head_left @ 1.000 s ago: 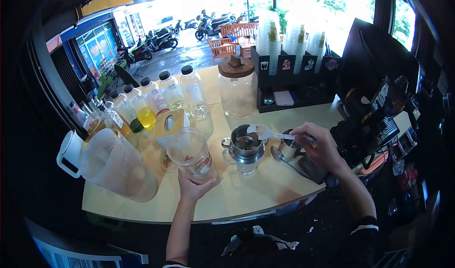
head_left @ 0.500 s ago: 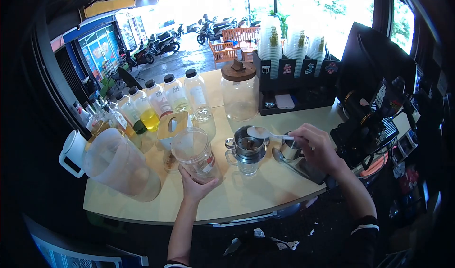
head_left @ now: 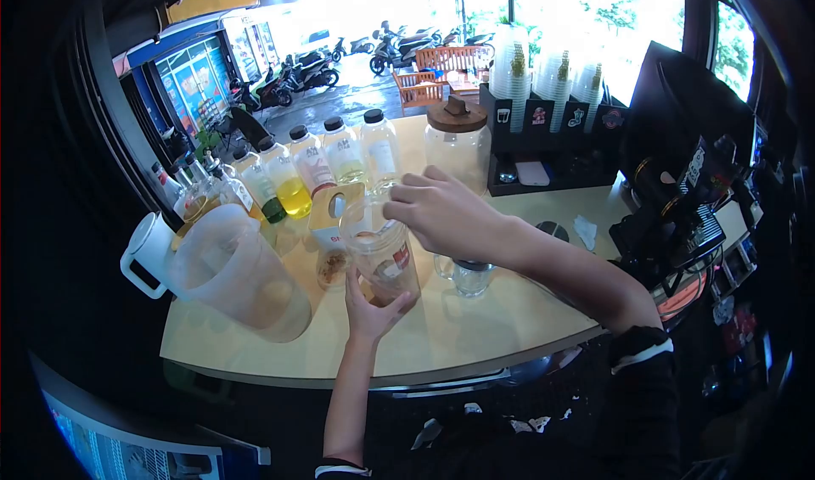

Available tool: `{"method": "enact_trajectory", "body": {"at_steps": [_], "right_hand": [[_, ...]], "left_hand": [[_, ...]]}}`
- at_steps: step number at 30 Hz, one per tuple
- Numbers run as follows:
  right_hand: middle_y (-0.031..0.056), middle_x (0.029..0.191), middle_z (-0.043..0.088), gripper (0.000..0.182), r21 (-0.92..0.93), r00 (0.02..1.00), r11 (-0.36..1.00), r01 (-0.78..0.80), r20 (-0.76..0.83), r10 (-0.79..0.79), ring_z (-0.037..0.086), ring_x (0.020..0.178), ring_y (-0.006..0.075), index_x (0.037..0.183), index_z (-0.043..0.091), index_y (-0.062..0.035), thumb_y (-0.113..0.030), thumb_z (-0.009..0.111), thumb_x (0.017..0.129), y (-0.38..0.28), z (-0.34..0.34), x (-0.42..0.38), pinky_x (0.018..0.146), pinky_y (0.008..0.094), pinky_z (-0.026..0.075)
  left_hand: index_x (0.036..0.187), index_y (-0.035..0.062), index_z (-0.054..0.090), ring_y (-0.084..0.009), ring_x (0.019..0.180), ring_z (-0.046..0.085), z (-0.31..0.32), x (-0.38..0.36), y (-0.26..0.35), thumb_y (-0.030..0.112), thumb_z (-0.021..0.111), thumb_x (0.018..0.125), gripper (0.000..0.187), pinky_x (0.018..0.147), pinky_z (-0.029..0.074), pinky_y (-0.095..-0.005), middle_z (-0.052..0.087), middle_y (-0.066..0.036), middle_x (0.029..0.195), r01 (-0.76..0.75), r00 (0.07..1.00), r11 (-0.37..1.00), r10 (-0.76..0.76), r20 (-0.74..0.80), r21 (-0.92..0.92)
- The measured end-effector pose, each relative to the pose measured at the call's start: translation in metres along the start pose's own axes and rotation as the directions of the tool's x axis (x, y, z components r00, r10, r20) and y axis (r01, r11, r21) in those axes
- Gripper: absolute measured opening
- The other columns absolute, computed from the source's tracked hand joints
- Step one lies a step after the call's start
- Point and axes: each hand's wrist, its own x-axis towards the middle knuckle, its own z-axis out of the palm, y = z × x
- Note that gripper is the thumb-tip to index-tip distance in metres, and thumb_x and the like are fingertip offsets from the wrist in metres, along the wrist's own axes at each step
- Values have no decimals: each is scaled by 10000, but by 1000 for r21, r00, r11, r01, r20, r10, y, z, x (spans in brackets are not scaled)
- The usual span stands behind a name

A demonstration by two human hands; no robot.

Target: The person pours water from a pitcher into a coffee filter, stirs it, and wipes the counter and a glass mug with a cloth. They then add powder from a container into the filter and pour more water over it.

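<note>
My left hand (head_left: 378, 310) is wrapped round the lower part of a clear plastic jar (head_left: 384, 255) with a red and white label. Over the jar's mouth, my right hand (head_left: 446, 213) is closed, its fingers pointing left; the white spoon it grips dips into the jar and is mostly hidden. Below my right forearm stands a glass mug (head_left: 470, 280), with the metal filter on top largely covered by my arm. A tissue box (head_left: 327, 215) is just behind the jar.
A large translucent pitcher (head_left: 246, 272) and a white jug (head_left: 151, 255) stand left. Capped bottles (head_left: 342, 153) line the back, beside a wooden-lidded jar (head_left: 457, 149). Cup stacks fill a black holder (head_left: 552, 170); a dark machine (head_left: 671, 200) is at right.
My right hand has moved left with the spoon, from above the metal filter to the jar's mouth. The whole view has shifted slightly. My left hand still holds the jar.
</note>
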Motion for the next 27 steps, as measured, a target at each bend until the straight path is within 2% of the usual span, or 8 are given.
{"method": "enact_trajectory", "body": {"at_steps": [6, 11, 13, 15, 17, 20, 24, 27], "right_hand": [[37, 886, 582, 171, -42, 978, 997, 71, 200, -61, 564, 929, 201, 886, 615, -70, -58, 612, 715, -5, 18, 21, 808, 347, 429], [77, 922, 594, 105, 139, 993, 988, -71, -88, 83, 580, 932, 249, 876, 624, -43, -93, 587, 792, 2, -16, -2, 821, 376, 432], [88, 916, 589, 101, 148, 980, 979, -137, -127, 156, 584, 894, 269, 875, 614, -29, -95, 578, 808, 15, -36, -24, 797, 386, 448], [100, 910, 584, 102, 164, 959, 965, -204, -164, 230, 588, 856, 289, 874, 605, -15, -97, 569, 824, 29, -53, -53, 772, 397, 463], [99, 926, 592, 105, 264, 852, 835, -482, -80, 517, 605, 825, 228, 916, 610, -8, -66, 581, 834, 45, -61, -88, 707, 324, 472], [126, 869, 600, 115, 334, 703, 673, -660, -43, 710, 610, 765, 277, 876, 613, -5, -106, 576, 836, 63, -62, -142, 668, 370, 491], [153, 840, 623, 160, 268, 549, 522, -809, 30, 835, 615, 748, 267, 879, 616, 7, -147, 591, 846, 68, -36, -225, 670, 361, 488], [172, 803, 635, 210, 213, 476, 445, -870, 123, 871, 611, 707, 270, 872, 609, 22, -188, 611, 850, 66, -15, -271, 659, 368, 481]], "left_hand": [[1342, 14, 308, -337, 1222, 427, 2, 3, -7, 308, 867, 562, 1003, 1021, 362, -424, 438, -190, 1292, 27, 999, 999, -28, -45, -25], [1331, -1, 319, -341, 1201, 429, -8, 2, 12, 290, 834, 618, 926, 1031, 334, -420, 443, -185, 1272, -153, 968, 988, 147, -204, -11], [1277, -3, 386, -320, 1162, 445, -11, -2, 15, 228, 783, 670, 761, 1007, 340, -413, 443, -181, 1254, -295, 853, 955, 274, -444, 24], [1235, -4, 425, -311, 1128, 465, -10, -3, 23, 199, 753, 691, 667, 983, 358, -410, 468, -182, 1218, -362, 837, 931, 348, -422, 50], [1192, -5, 464, -303, 1093, 486, -5, -2, 42, 170, 723, 711, 573, 959, 376, -408, 493, -182, 1182, -419, 819, 904, 414, -398, 78], [1147, -10, 508, -325, 1020, 540, 19, 8, 85, 163, 691, 737, 481, 917, 417, -420, 574, -178, 1062, -546, 821, 837, 533, -204, -11], [1282, -24, 396, -312, 1210, 425, 54, 27, 98, 235, 679, 762, 646, 1043, 305, -425, 455, -193, 1276, -512, 858, 853, 503, -104, -103], [1317, -20, 358, -332, 1215, 433, 75, 36, 97, 280, 726, 731, 754, 1033, 332, -439, 431, -204, 1308, -440, 898, 857, 416, -145, -267]]}}
